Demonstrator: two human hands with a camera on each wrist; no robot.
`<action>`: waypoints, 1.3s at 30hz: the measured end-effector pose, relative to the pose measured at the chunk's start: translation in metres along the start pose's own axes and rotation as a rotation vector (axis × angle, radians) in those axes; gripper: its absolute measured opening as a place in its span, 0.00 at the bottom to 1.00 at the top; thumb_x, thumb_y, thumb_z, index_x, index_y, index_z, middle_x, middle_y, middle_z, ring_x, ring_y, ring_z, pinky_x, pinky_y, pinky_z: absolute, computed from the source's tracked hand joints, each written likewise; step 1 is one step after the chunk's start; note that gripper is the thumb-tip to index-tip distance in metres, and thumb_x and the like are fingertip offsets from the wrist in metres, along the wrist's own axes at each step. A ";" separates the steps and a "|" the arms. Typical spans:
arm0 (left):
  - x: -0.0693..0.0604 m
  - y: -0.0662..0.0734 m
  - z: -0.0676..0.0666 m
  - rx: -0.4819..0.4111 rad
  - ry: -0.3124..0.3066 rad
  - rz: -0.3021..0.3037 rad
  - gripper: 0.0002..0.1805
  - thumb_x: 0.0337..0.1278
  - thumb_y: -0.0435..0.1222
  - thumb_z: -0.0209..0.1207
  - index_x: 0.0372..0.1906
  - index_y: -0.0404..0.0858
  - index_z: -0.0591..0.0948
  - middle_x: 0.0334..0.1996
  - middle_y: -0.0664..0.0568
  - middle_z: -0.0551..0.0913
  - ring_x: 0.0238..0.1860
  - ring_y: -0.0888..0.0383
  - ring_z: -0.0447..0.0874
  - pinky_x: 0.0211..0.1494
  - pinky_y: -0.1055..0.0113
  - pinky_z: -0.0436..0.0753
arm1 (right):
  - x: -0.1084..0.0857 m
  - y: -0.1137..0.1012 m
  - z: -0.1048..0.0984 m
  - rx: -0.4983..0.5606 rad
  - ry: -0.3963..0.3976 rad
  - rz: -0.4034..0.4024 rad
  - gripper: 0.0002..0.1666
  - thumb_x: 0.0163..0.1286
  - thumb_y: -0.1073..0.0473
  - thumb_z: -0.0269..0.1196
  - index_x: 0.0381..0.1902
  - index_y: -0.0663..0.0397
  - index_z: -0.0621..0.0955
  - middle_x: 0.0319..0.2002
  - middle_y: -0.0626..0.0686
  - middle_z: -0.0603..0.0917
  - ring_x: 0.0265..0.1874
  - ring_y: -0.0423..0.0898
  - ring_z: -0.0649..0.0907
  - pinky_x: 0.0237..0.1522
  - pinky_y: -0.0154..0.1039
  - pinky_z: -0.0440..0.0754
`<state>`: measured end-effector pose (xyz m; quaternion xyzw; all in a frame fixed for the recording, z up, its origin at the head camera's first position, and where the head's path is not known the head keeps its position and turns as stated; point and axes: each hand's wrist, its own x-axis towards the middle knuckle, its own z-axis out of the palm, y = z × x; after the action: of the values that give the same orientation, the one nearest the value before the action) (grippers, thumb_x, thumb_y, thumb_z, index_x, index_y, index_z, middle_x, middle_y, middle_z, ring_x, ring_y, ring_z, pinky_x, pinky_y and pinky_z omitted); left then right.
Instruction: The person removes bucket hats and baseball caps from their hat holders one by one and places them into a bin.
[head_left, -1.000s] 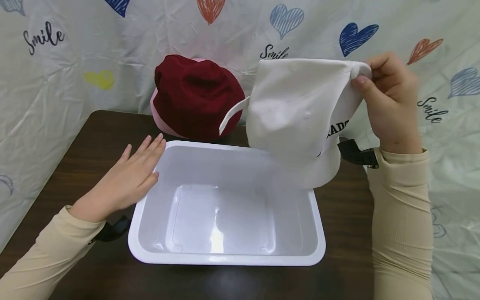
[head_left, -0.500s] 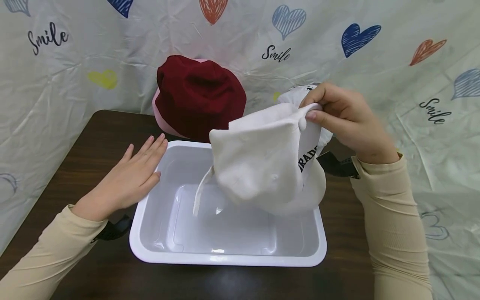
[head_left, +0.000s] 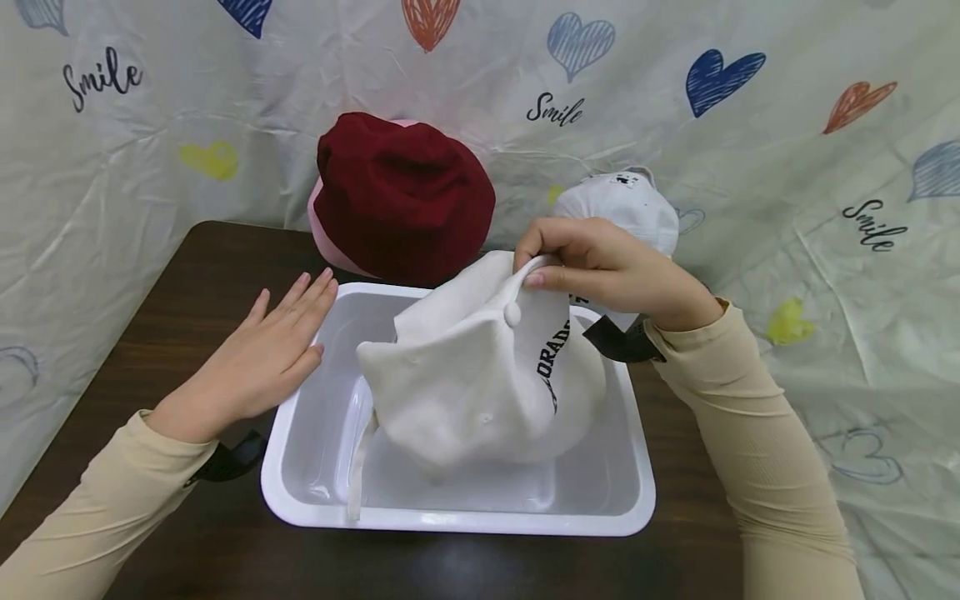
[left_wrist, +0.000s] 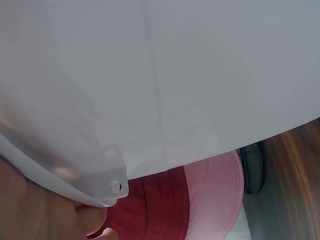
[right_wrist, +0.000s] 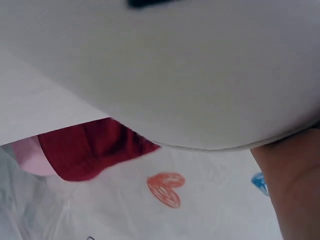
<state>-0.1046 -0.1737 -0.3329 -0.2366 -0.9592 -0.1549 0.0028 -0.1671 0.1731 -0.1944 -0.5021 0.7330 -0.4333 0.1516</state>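
Observation:
In the head view my right hand (head_left: pixel 611 271) pinches a white cap (head_left: pixel 457 392) by its top, thumb and fingers closed on the cloth. The cap hangs over the white plastic basin (head_left: pixel 300 510), dark lettering on its right side, a strap dangling at its left. My left hand (head_left: pixel 258 354) lies with straight fingers against the basin's left rim. In the left wrist view, the basin's outer wall (left_wrist: pixel 210 75) fills most of the picture, part of my left hand (left_wrist: pixel 45 212) at lower left. The cap (right_wrist: pixel 215 85) covers much of the right wrist view.
Behind the basin, a dark red hat (head_left: pixel 405 196) sits over a pink one (head_left: pixel 325 242). A second white cap (head_left: pixel 622 204) stands at the back right. The dark wooden table (head_left: pixel 180 308) borders a hanging cloth printed with hearts and words.
My right hand has moved left and down with the white cap, bringing it over the middle of the basin and uncovering the second white cap behind. My left hand stays at the rim.

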 end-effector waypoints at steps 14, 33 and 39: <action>0.002 0.001 -0.002 0.006 0.013 0.029 0.35 0.69 0.40 0.43 0.74 0.35 0.45 0.75 0.46 0.42 0.74 0.47 0.36 0.67 0.37 0.43 | 0.012 0.039 0.028 -0.075 -0.231 0.197 0.03 0.68 0.65 0.58 0.34 0.53 0.77 0.30 0.46 0.76 0.30 0.42 0.75 0.35 0.34 0.72; -0.001 -0.002 0.000 0.001 0.021 0.035 0.35 0.69 0.40 0.42 0.74 0.35 0.45 0.75 0.47 0.41 0.74 0.46 0.37 0.67 0.37 0.44 | 0.037 0.105 0.088 -0.084 -0.511 0.294 0.02 0.67 0.65 0.58 0.33 0.58 0.76 0.24 0.42 0.71 0.26 0.36 0.70 0.33 0.30 0.68; -0.001 -0.001 -0.002 -0.004 0.012 0.037 0.35 0.69 0.39 0.42 0.74 0.34 0.45 0.75 0.45 0.42 0.74 0.45 0.38 0.67 0.36 0.43 | 0.046 0.111 0.096 -0.128 -0.483 0.289 0.03 0.67 0.65 0.59 0.32 0.54 0.76 0.25 0.43 0.72 0.27 0.37 0.70 0.33 0.30 0.67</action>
<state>-0.1040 -0.1758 -0.3315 -0.2533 -0.9543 -0.1583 0.0108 -0.1914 0.1004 -0.3280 -0.4895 0.7656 -0.2278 0.3498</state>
